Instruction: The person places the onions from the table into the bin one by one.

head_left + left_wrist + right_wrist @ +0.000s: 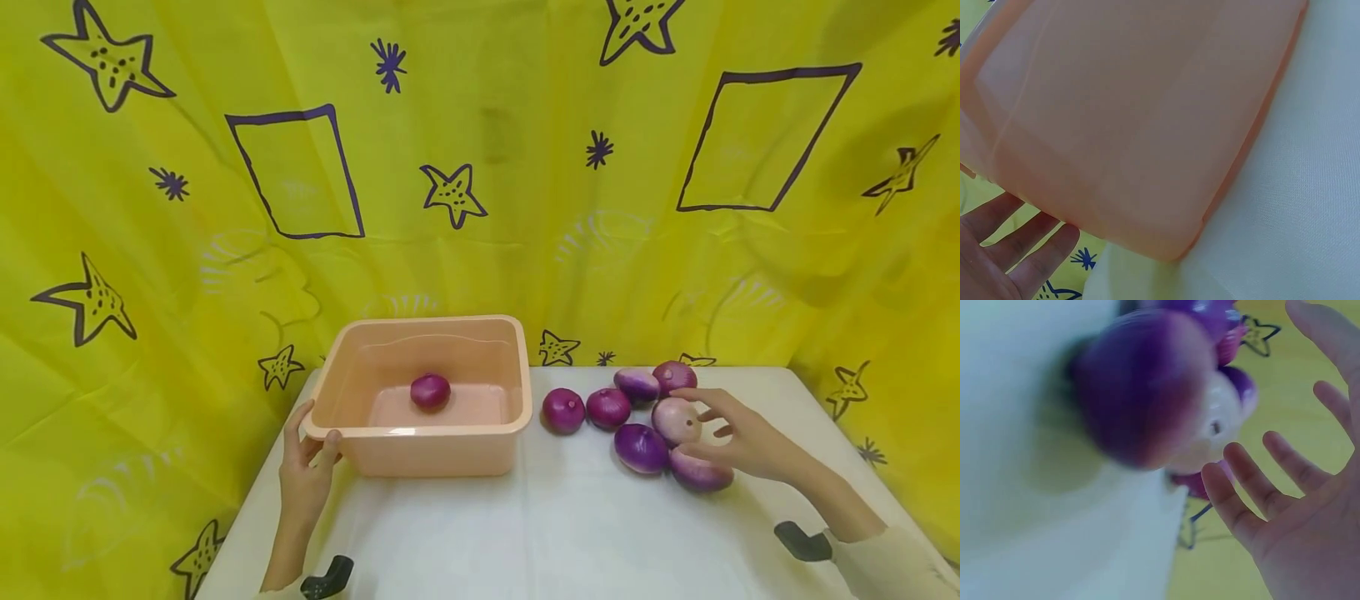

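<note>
A peach plastic tub (431, 454) stands at the left of the white table, with one purple onion (431, 392) lying inside. At the tub's near left corner my left hand (306, 479) holds the rim, thumb at the front and fingers along the left side. In the left wrist view its fingers (1047, 253) lie against the tub's wall. My right hand (742, 437) is spread over a group of onions at the right, holding nothing. Nearest to it are a pale onion (675, 419) and a purple and white onion (699, 469).
Several more onions lie in the group, including a dark purple onion (641, 449) and a magenta onion (563, 411) closest to the tub. A yellow curtain (517, 275) with drawn stars hangs behind the white table (555, 533) and at its sides.
</note>
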Tool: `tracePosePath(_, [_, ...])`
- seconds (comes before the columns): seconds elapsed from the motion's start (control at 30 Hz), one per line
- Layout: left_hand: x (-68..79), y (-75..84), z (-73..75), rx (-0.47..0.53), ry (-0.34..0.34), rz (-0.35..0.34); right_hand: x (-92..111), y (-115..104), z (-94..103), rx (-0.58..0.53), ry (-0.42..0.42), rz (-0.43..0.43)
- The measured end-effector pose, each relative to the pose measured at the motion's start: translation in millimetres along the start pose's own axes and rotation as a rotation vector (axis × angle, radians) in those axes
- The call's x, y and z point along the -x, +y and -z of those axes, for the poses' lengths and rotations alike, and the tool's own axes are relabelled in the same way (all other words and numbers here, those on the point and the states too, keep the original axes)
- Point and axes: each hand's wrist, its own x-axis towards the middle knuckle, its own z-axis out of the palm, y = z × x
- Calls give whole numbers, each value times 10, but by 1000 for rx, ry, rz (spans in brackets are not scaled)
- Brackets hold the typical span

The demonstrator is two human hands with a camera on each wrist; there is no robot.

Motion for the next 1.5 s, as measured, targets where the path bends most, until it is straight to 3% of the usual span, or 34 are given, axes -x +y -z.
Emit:
tracePosePath(0.13, [-16, -8, 3, 5, 5, -21, 159, 111, -43, 6, 12, -3])
tracePosePath(0.3, [-32, 0, 13, 10, 4, -29, 270, 224, -90, -32, -9, 63])
tracePosePath(0.6, [-65, 19, 15, 33, -2, -36, 304, 306, -113, -13, -148, -87])
tracePosePath(1.1, [-72, 13, 29, 20, -6, -19, 292, 301, -124, -45, -190, -104])
tracePosePath(1.2, [-45, 21, 43, 36, -32, -10, 300, 306, -126, -61, -194, -73])
tracePosePath(1.3, [-18, 31, 52, 48, -49, -4, 273, 306, -96, -67, -182, 10])
tracePosePath(1.5, [1, 45, 49, 49, -55, -21, 81, 217, 90, -40, -161, 143])
